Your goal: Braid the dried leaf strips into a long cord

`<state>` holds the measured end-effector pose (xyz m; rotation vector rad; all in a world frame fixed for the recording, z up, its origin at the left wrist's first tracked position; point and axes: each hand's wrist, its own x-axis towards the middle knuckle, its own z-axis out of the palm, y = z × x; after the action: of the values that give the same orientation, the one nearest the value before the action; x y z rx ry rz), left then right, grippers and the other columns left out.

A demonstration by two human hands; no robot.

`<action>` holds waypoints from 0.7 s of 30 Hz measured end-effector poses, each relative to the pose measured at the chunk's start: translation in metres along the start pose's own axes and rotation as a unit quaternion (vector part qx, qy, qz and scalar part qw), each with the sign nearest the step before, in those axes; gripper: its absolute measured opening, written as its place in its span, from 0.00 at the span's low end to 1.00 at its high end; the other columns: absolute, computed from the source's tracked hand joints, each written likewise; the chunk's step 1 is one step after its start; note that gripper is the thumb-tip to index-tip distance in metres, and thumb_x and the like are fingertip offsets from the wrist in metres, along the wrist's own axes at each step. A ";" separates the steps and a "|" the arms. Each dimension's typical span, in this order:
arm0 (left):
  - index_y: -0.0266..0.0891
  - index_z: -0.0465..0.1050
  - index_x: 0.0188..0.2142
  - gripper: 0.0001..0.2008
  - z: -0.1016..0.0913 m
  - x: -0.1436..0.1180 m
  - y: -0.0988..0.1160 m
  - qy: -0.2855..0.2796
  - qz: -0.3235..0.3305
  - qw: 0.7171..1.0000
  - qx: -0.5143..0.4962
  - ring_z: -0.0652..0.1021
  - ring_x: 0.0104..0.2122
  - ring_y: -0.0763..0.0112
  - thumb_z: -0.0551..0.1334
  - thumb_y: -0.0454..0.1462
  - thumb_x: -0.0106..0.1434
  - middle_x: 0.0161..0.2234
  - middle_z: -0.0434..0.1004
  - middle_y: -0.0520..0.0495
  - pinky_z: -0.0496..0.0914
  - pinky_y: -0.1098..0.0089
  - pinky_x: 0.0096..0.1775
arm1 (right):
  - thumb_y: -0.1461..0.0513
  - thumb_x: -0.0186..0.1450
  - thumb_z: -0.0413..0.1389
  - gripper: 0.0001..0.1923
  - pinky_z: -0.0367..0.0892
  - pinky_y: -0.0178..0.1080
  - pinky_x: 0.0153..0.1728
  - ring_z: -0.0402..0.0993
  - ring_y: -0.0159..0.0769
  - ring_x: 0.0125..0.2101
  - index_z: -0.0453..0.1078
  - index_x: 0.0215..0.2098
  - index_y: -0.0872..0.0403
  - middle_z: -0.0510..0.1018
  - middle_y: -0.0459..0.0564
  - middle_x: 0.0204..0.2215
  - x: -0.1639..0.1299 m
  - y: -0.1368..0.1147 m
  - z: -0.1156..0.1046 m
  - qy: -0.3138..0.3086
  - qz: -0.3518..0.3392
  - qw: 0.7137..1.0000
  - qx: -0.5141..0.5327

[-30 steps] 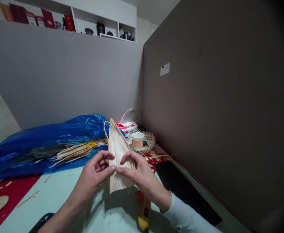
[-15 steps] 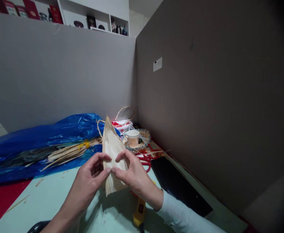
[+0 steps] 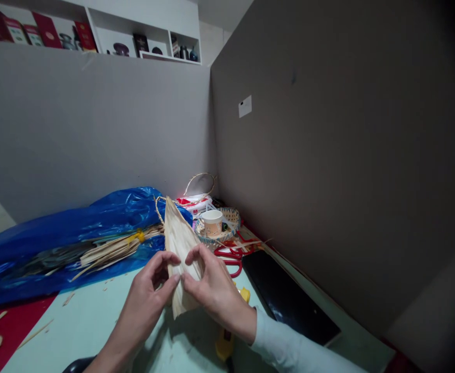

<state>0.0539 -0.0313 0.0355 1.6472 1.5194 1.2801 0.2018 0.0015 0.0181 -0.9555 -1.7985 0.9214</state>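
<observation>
Head view, looking down: both hands meet at about 6 o'clock over a pale green table [image 3: 95, 321]. The left hand [image 3: 147, 292] and the right hand [image 3: 211, 290] each pinch a dried husk [image 3: 178, 246] between thumb and forefinger, fingers curled closed on its lower half, fingertips nearly touching. It stands upright between them, its pointed tip toward 12 o'clock.

Behind the husk, at 1 o'clock, a paper cup [image 3: 211, 221] sits in a small woven basket [image 3: 231, 217], with red-handled scissors [image 3: 229, 255] just in front of it. At 10 o'clock a crumpled blue plastic sheet [image 3: 75, 223] holds a bundle of dry strips [image 3: 111, 248] bound with a yellow tie. A yellow tool [image 3: 227, 342] lies under the right wrist, mostly hidden by it. A flat black slab [image 3: 285, 298] lies at 3 o'clock along the grey partition [image 3: 328, 155].

The husk is thin, papery, finely ribbed lengthwise and tapers to a point; the plastic is glossy and creased; the basket is round with a blue-trimmed rim.
</observation>
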 end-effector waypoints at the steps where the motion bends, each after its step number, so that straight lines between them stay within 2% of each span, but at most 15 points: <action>1: 0.41 0.67 0.37 0.10 -0.001 0.000 0.000 -0.004 -0.002 1.000 -0.004 0.67 0.28 0.70 0.63 0.40 0.56 0.29 0.65 0.56 0.61 0.71 0.31 | 0.63 0.57 0.57 0.11 0.58 0.36 0.34 0.66 0.37 0.33 0.64 0.38 0.52 0.71 0.45 0.32 0.000 0.000 -0.001 -0.001 -0.002 1.000 0.005; 7: 0.41 0.66 0.39 0.11 -0.005 0.001 -0.002 -0.029 -0.005 0.999 -0.014 0.68 0.31 0.68 0.60 0.42 0.58 0.31 0.66 0.54 0.64 0.70 0.34 | 0.58 0.59 0.59 0.12 0.59 0.37 0.37 0.67 0.38 0.36 0.65 0.39 0.53 0.72 0.46 0.34 0.000 -0.004 -0.004 -0.015 -0.022 0.999 0.042; 12: 0.42 0.66 0.37 0.08 -0.003 -0.002 -0.004 -0.025 0.003 1.000 0.011 0.67 0.29 0.69 0.61 0.39 0.57 0.30 0.66 0.55 0.62 0.70 0.34 | 0.63 0.57 0.58 0.10 0.59 0.36 0.34 0.66 0.37 0.33 0.64 0.37 0.53 0.71 0.45 0.32 0.000 -0.004 -0.001 -0.008 0.004 1.000 0.026; 16: 0.43 0.65 0.36 0.06 0.001 -0.003 -0.002 -0.015 0.007 0.999 0.030 0.67 0.27 0.69 0.59 0.38 0.58 0.30 0.65 0.56 0.61 0.70 0.32 | 0.63 0.56 0.57 0.11 0.58 0.36 0.33 0.66 0.37 0.33 0.64 0.37 0.53 0.70 0.44 0.30 0.000 -0.003 0.002 -0.012 0.014 1.000 0.008; 21: 0.43 0.65 0.36 0.06 0.005 -0.004 -0.002 -0.003 0.012 0.999 0.032 0.70 0.31 0.67 0.58 0.38 0.59 0.32 0.67 0.55 0.63 0.69 0.35 | 0.63 0.55 0.58 0.10 0.59 0.36 0.33 0.66 0.36 0.31 0.63 0.36 0.53 0.70 0.43 0.29 0.001 -0.001 0.003 -0.005 -0.002 0.999 0.034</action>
<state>0.0579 -0.0335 0.0309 1.7116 1.5565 1.2503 0.1990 0.0013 0.0183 -0.9046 -1.7660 0.9803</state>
